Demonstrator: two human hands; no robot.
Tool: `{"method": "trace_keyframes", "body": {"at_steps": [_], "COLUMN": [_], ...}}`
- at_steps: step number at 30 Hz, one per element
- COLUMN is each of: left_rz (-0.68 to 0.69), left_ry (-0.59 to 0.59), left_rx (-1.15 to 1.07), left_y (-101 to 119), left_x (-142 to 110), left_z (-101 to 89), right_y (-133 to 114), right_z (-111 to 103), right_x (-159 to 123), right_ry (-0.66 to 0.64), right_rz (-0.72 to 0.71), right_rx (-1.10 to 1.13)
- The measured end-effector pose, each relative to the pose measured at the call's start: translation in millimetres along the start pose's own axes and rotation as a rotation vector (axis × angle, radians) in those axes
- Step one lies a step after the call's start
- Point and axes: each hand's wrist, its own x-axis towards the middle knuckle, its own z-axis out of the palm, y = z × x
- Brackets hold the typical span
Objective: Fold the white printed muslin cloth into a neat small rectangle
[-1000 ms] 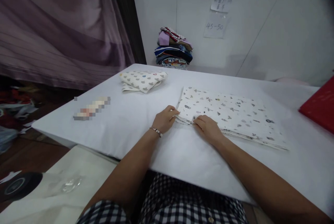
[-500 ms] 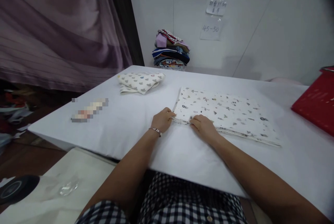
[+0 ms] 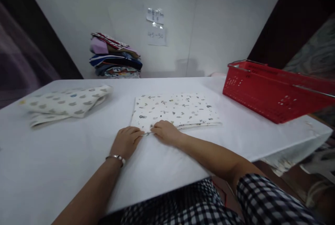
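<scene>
Far left on the table there's a loosely folded cream cloth, kinda rumpled, with grey blobby motifs, a blue one near the top and a yellow patch on its left corner. Its layers fan apart a bit at the bottom.

Moving right, the left hand has the near left corner of the printed cloth pinched in its fingers, and there's a shiny bracelet on that wrist. The cloth itself sits mid-frame: a flat, neat rectangle of thin-looking white fabric, scattered with small grey and dark prints, layers showing along the near edge. Just beside the left one, the right hand has its fingers curled onto that same near edge; can't tell if it's actually pinching or just pressing down. Black-and-white checked sleeve at lower right.

On the right side there's a red basket, looks like plastic, slotted sides, thin metal handles lying along the rim.

As for the surface, the table has a smooth white covering with a few soft creases. Room-wise: purplish curtain at the left edge, a stack of folded fabrics in the upper left in mixed colours, then paper signs on a pale panelled wall, the lower one reading 45-50. Upper right goes dark.
</scene>
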Motion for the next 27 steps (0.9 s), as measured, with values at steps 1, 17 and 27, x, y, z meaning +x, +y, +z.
{"method": "trace_keyframes", "body": {"at_steps": [1,17,27], "left_rz": [-0.005,0.135,0.223], "left_ry": [-0.001,-0.032,-0.133], "left_rx": [0.001,0.069,0.017], "left_y": [-1,26,72], "left_x": [0,17,58], "left_z": [0.1,-1.9,35.6], "right_y": [3,130,146], "right_z": [-1,-78,-78], "right_x": [-5,-229,-229], "right_ry": [-0.007,0.22,0.006], "right_rz": [-0.005,0.448,0.522], "right_rx": [0.005,-0.184,-0.235]}}
